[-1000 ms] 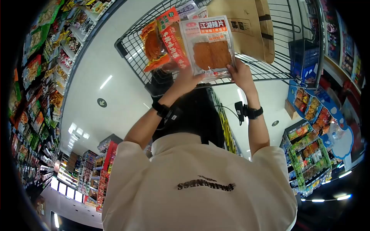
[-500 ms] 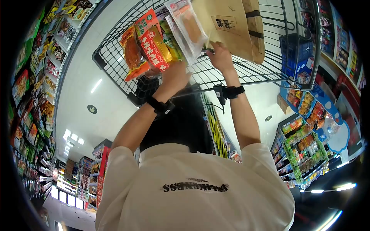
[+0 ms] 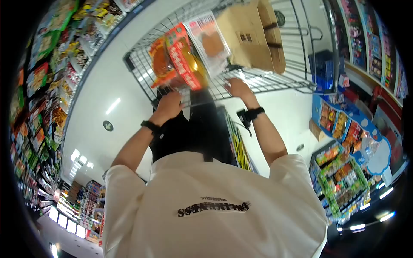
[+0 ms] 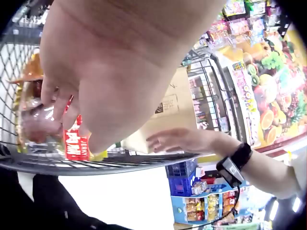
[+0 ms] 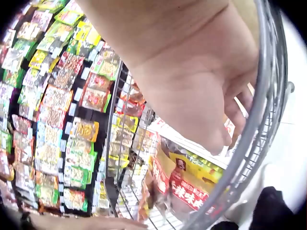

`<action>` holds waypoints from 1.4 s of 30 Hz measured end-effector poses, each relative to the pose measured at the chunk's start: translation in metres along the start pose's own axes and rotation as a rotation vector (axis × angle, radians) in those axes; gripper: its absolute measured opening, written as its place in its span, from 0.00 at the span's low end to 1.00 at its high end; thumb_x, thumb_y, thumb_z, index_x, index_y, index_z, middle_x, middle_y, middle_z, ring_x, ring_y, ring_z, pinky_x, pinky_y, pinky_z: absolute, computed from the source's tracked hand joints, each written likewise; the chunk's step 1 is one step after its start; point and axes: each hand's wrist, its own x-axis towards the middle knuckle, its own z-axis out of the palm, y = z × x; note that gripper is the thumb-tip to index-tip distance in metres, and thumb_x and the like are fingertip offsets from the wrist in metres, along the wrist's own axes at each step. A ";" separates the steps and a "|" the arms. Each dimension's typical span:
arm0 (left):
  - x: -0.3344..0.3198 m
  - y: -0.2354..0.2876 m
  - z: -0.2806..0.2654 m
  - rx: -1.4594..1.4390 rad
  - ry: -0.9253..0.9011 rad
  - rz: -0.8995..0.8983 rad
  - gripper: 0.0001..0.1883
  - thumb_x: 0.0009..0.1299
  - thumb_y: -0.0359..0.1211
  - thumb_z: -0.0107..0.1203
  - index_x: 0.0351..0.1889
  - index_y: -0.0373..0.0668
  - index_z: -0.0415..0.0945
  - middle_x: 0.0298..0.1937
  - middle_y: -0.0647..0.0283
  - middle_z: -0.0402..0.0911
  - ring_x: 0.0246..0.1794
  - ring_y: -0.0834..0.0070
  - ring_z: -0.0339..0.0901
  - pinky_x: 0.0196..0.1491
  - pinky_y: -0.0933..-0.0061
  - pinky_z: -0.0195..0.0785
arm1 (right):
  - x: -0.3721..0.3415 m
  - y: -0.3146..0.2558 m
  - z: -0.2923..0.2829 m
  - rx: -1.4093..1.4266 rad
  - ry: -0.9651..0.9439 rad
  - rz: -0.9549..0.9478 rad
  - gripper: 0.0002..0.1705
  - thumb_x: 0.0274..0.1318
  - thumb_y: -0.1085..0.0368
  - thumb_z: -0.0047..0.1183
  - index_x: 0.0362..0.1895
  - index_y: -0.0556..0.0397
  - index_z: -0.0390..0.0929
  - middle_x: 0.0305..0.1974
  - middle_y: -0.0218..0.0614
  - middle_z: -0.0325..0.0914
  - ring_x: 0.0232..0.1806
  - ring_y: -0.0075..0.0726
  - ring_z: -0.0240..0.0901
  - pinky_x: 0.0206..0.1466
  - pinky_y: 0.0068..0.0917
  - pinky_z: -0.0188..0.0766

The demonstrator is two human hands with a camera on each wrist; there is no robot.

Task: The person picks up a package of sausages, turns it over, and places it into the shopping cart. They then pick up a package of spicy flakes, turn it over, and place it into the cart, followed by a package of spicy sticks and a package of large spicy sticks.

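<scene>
Up top, glossy plastic packets beside a creased brown paper bag, wire-grid cart, left hand blurred, grip unclear, right hand loosely open.

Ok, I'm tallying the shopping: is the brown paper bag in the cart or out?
In: the brown paper bag lies inside the wire cart, beside the white-edged packet.
</scene>
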 end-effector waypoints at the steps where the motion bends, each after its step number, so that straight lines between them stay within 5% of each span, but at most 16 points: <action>1: -0.021 -0.004 -0.011 0.041 0.053 -0.004 0.19 0.63 0.38 0.56 0.50 0.41 0.73 0.47 0.54 0.75 0.51 0.55 0.71 0.53 0.59 0.67 | -0.006 0.000 0.006 -0.092 -0.062 0.053 0.26 0.59 0.48 0.42 0.57 0.43 0.72 0.53 0.44 0.75 0.57 0.51 0.69 0.59 0.44 0.64; 4: -0.065 -0.053 0.004 -0.049 0.147 -0.115 0.19 0.63 0.40 0.56 0.49 0.41 0.74 0.48 0.54 0.76 0.52 0.56 0.72 0.54 0.60 0.67 | -0.031 -0.020 -0.001 -0.316 -0.018 0.009 0.22 0.60 0.47 0.44 0.53 0.38 0.76 0.49 0.38 0.78 0.54 0.43 0.72 0.57 0.47 0.65; 11: -0.157 -0.165 0.016 -0.488 0.413 -0.283 0.18 0.66 0.41 0.53 0.48 0.41 0.76 0.40 0.51 0.81 0.43 0.55 0.78 0.47 0.63 0.71 | -0.033 -0.039 0.028 -0.353 0.126 0.190 0.20 0.58 0.52 0.39 0.41 0.44 0.81 0.44 0.41 0.80 0.48 0.51 0.76 0.54 0.49 0.69; 16: -0.245 -0.233 0.043 -0.637 0.762 -0.248 0.14 0.68 0.38 0.52 0.47 0.41 0.76 0.35 0.54 0.82 0.36 0.62 0.79 0.41 0.68 0.72 | -0.019 -0.082 0.099 -0.488 0.260 0.088 0.22 0.58 0.51 0.37 0.41 0.48 0.81 0.44 0.48 0.79 0.45 0.56 0.76 0.48 0.51 0.72; 18: -0.279 -0.270 0.081 -0.725 0.905 -0.254 0.13 0.67 0.38 0.53 0.45 0.41 0.77 0.33 0.54 0.82 0.36 0.61 0.80 0.42 0.67 0.72 | -0.020 -0.147 0.115 -0.470 0.192 0.146 0.22 0.56 0.50 0.39 0.41 0.48 0.80 0.46 0.49 0.78 0.47 0.57 0.75 0.51 0.51 0.71; 20: -0.333 -0.286 0.105 -0.738 0.953 -0.379 0.14 0.65 0.38 0.53 0.44 0.41 0.77 0.37 0.51 0.82 0.39 0.56 0.79 0.43 0.62 0.72 | 0.017 -0.169 0.150 -0.381 0.150 -0.062 0.23 0.52 0.53 0.47 0.50 0.48 0.78 0.45 0.53 0.78 0.49 0.60 0.73 0.55 0.48 0.68; 21: -0.357 -0.297 0.126 -0.722 0.951 -0.436 0.14 0.65 0.39 0.52 0.44 0.42 0.77 0.39 0.50 0.82 0.40 0.54 0.79 0.44 0.60 0.72 | 0.029 -0.195 0.163 -0.273 0.094 0.087 0.29 0.50 0.54 0.50 0.56 0.51 0.72 0.46 0.52 0.78 0.51 0.57 0.73 0.55 0.43 0.68; 23: -0.402 -0.312 0.164 -0.788 1.028 -0.556 0.15 0.64 0.40 0.52 0.43 0.42 0.78 0.39 0.50 0.81 0.40 0.52 0.78 0.45 0.59 0.72 | 0.068 -0.210 0.203 -0.086 0.177 -0.283 0.33 0.48 0.55 0.53 0.59 0.54 0.67 0.48 0.49 0.76 0.51 0.50 0.72 0.53 0.38 0.69; 25: -0.437 -0.324 0.199 -0.840 1.096 -0.654 0.15 0.64 0.40 0.51 0.42 0.41 0.79 0.38 0.49 0.81 0.40 0.51 0.78 0.45 0.59 0.71 | 0.045 -0.300 0.206 -0.091 0.074 0.004 0.34 0.46 0.56 0.53 0.60 0.55 0.65 0.49 0.42 0.75 0.49 0.44 0.71 0.49 0.38 0.69; 29: -0.485 -0.341 0.261 -0.914 1.235 -0.789 0.16 0.64 0.41 0.51 0.39 0.41 0.80 0.35 0.47 0.81 0.40 0.50 0.77 0.46 0.57 0.71 | 0.050 -0.345 0.185 -0.595 -0.302 -0.238 0.23 0.47 0.57 0.51 0.47 0.56 0.74 0.38 0.40 0.77 0.39 0.45 0.74 0.41 0.40 0.69; 34: -0.503 -0.354 0.299 -1.000 1.083 -0.873 0.17 0.64 0.43 0.51 0.42 0.41 0.80 0.38 0.49 0.82 0.41 0.53 0.79 0.47 0.61 0.71 | 0.091 -0.335 0.197 -0.751 -0.101 -0.358 0.21 0.50 0.54 0.46 0.37 0.60 0.78 0.37 0.44 0.80 0.36 0.47 0.76 0.38 0.43 0.71; 42: -0.506 -0.419 0.251 -1.112 0.863 -0.747 0.20 0.65 0.45 0.52 0.48 0.42 0.78 0.43 0.50 0.82 0.45 0.56 0.79 0.51 0.62 0.71 | 0.124 -0.318 0.223 -0.432 0.047 0.178 0.20 0.51 0.55 0.47 0.37 0.58 0.79 0.39 0.44 0.80 0.38 0.48 0.77 0.41 0.44 0.72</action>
